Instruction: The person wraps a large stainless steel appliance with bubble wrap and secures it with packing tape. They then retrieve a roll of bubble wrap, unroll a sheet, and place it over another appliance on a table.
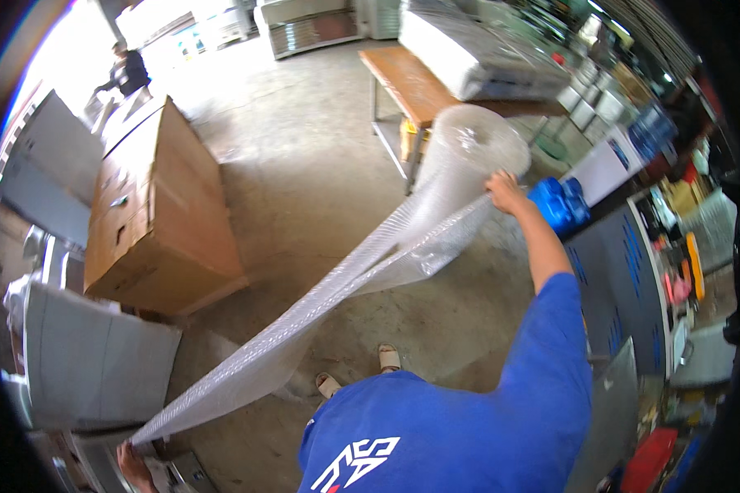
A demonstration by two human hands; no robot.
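A tall roll of clear bubble wrap point(448, 177) stands upright on the floor ahead, beside a wooden table. From it a long sheet of bubble wrap point(292, 333) stretches taut across my front, down to the lower left. My left hand point(134, 470) is closed on the sheet's far end, low at the left; its fingers are partly hidden at the picture's rim. At the roll's right side, my right hand point(506, 192) grips the upper edge of the wrap with bent fingers. The sheet's lower part sags between the two hands.
On the left stand a large cardboard box point(168, 222) and grey metal cabinets point(94, 357). The wooden table point(403, 78) bears a plastic-wrapped block point(485, 57). Blue water jugs point(561, 204) stand right of the roll, near a dark panel point(621, 283). A person point(128, 72) sits far left.
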